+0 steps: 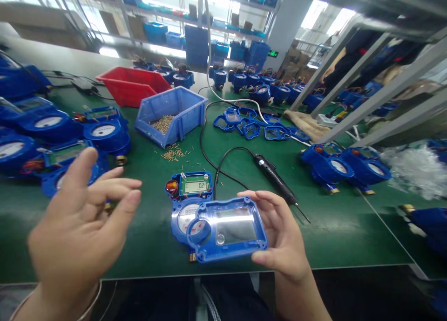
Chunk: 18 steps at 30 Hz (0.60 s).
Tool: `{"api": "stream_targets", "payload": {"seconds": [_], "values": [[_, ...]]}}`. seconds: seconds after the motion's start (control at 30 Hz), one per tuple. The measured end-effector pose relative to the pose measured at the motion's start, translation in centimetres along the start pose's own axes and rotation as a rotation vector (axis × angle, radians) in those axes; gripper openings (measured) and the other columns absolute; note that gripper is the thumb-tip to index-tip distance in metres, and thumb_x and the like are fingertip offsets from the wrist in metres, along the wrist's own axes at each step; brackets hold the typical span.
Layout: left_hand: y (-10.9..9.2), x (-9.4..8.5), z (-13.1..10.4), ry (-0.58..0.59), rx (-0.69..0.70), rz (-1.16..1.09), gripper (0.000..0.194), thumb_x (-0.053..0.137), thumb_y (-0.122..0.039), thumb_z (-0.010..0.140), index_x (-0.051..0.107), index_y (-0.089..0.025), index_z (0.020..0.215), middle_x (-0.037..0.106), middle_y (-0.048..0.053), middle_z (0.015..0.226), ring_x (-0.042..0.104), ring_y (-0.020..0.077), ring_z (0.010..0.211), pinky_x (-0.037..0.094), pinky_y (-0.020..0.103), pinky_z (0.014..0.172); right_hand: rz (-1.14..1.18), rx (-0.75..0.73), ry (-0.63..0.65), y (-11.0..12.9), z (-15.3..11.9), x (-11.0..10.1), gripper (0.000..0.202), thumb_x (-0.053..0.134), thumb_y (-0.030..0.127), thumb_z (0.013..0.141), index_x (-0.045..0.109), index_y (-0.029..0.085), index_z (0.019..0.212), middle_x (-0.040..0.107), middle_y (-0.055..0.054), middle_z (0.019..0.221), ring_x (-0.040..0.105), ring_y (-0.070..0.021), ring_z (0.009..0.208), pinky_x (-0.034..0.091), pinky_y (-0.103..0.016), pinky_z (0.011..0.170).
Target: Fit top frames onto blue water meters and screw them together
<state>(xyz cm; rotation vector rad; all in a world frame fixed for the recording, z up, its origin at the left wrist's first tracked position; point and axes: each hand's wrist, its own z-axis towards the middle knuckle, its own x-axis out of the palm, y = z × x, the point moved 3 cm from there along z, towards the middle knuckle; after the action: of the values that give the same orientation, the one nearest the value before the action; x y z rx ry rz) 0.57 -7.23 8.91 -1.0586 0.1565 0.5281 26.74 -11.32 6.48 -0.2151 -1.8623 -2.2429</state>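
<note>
My right hand (281,239) holds a blue meter cover with a clear window (228,230) by its right edge, above the green table near its front. Just behind and under the cover lies an open blue water meter (188,190) with a lit LCD board and a white dial. My left hand (82,223) hovers at the lower left with its fingers apart and nothing in it. A black electric screwdriver (275,179) with its cable lies on the table right of the meter.
A blue bin of brass screws (190,111) stands behind, with loose screws (174,152) spilled before it, beside a red bin (131,85). Assembled meters crowd the left (104,130) and right (345,167). Spare covers (251,125) lie mid-table. A metal frame (377,92) crosses the right.
</note>
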Motion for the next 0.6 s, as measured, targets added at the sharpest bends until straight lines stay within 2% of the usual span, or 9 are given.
{"api": "stream_targets", "payload": {"seconds": [0.07, 0.13, 0.2, 0.27, 0.37, 0.4, 0.47, 0.53, 0.6], "values": [[0.2, 0.9, -0.3, 0.259, 0.033, -0.091, 0.087, 0.069, -0.023, 0.073, 0.018, -0.035, 0.143, 0.049, 0.005, 0.136, 0.053, 0.0269, 0.117, 0.040, 0.046, 0.102, 0.036, 0.041, -0.011, -0.3, 0.2, 0.3, 0.069, 0.084, 0.034, 0.055, 0.050, 0.026, 0.114, 0.058, -0.009, 0.120, 0.058, -0.0254, 0.107, 0.046, -0.042, 0.094], [0.1, 2.0, -0.9, 0.591, 0.013, -0.177, 0.088, 0.075, -0.031, 0.067, 0.028, -0.038, 0.140, 0.035, 0.003, 0.148, 0.044, 0.0306, 0.126, 0.040, 0.043, 0.103, 0.096, 0.104, -0.020, -0.7, 0.5, 0.9, 0.065, 0.082, 0.038, 0.057, 0.050, 0.025, 0.112, 0.059, -0.010, 0.116, 0.061, -0.0251, 0.101, 0.049, -0.041, 0.089], [-0.5, 2.9, -1.4, 0.782, -0.049, -0.288, 0.076, 0.077, -0.036, 0.064, 0.044, -0.037, 0.133, 0.045, 0.002, 0.141, 0.048, 0.0312, 0.123, 0.041, 0.040, 0.102, 0.163, 0.212, -0.043, -1.3, 0.9, 1.5, 0.057, 0.076, 0.044, 0.064, 0.049, 0.022, 0.109, 0.061, -0.010, 0.110, 0.064, -0.0233, 0.092, 0.053, -0.038, 0.080], [-1.3, 3.6, -1.5, 0.782, -0.143, -0.409, 0.056, 0.074, -0.037, 0.068, 0.058, -0.031, 0.121, 0.061, 0.004, 0.126, 0.057, 0.0293, 0.111, 0.047, 0.035, 0.094, 0.197, 0.323, -0.062, -1.8, 1.1, 1.9, 0.048, 0.065, 0.051, 0.073, 0.048, 0.021, 0.105, 0.063, -0.008, 0.097, 0.066, -0.0194, 0.078, 0.054, -0.032, 0.068], [-1.8, 4.7, -1.1, 0.633, -0.380, -0.561, 0.032, 0.068, -0.040, 0.074, 0.070, -0.020, 0.099, 0.073, 0.006, 0.095, 0.066, 0.0234, 0.083, 0.053, 0.029, 0.074, 0.025, 0.345, -0.018, -1.8, 1.2, 2.0, 0.051, 0.043, 0.064, 0.083, 0.046, 0.020, 0.108, 0.063, -0.007, 0.086, 0.065, -0.0176, 0.070, 0.053, -0.028, 0.057], [-1.8, 5.1, -1.0, 0.573, -0.489, -0.634, 0.031, 0.066, -0.042, 0.075, 0.071, -0.017, 0.094, 0.073, 0.007, 0.087, 0.066, 0.0217, 0.075, 0.053, 0.028, 0.068, -0.108, 0.282, -0.015, -1.5, 1.2, 1.9, 0.057, 0.040, 0.067, 0.082, 0.043, 0.020, 0.114, 0.063, -0.009, 0.093, 0.065, -0.0193, 0.076, 0.054, -0.030, 0.060], [-1.7, 5.8, -0.9, 0.482, -0.696, -0.806, 0.033, 0.065, -0.045, 0.075, 0.071, -0.013, 0.083, 0.072, 0.007, 0.073, 0.064, 0.0196, 0.063, 0.052, 0.027, 0.057, -0.442, 0.069, -0.036, -0.6, 1.1, 1.7, 0.075, 0.046, 0.071, 0.075, 0.033, 0.022, 0.129, 0.052, -0.015, 0.121, 0.059, -0.0258, 0.103, 0.054, -0.039, 0.077], [-1.6, 6.4, -0.9, 0.429, -0.848, -0.940, 0.034, 0.067, -0.045, 0.073, 0.069, -0.012, 0.074, 0.070, 0.007, 0.067, 0.063, 0.0192, 0.058, 0.052, 0.027, 0.052, -0.762, -0.173, -0.001, 0.2, 0.8, 2.2, 0.092, 0.059, 0.068, 0.068, 0.021, 0.024, 0.139, 0.031, -0.017, 0.141, 0.038, -0.0314, 0.128, 0.043, -0.047, 0.098], [-1.6, 6.7, -1.1, 0.410, -0.938, -1.010, 0.031, 0.070, -0.042, 0.071, 0.069, -0.012, 0.070, 0.069, 0.006, 0.063, 0.064, 0.0189, 0.056, 0.052, 0.027, 0.051, -0.981, -0.347, 0.101, 0.4, 0.6, 3.0, 0.092, 0.066, 0.055, 0.071, 0.017, 0.023, 0.142, 0.022, -0.016, 0.145, 0.024, -0.0312, 0.135, 0.032, -0.049, 0.107]]}}
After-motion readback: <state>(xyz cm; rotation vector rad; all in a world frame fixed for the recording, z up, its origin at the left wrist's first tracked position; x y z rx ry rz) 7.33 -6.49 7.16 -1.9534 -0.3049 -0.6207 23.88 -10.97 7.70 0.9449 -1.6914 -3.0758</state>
